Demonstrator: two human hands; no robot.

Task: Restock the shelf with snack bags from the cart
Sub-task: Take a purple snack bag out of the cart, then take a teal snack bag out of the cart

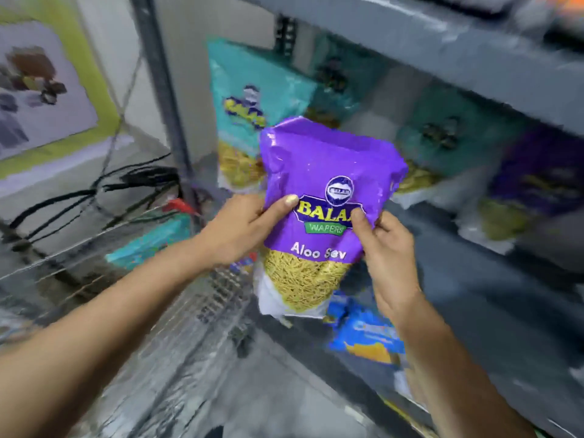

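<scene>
A purple snack bag (328, 197) was pinched upright between the left hand (243, 229) and right hand (388, 248), short of the shelf (474, 254). Beyond the grip, teal bags (252, 105) already stood there; below it, the cart (177, 298) held more, so restocking looked unfinished.

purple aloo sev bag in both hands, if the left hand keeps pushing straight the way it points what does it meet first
Most likely the teal snack bag standing at the shelf's left end. The left hand points up and forward into the shelf bay, holding the purple bag with the right hand. Blur makes the depth uncertain.
</scene>
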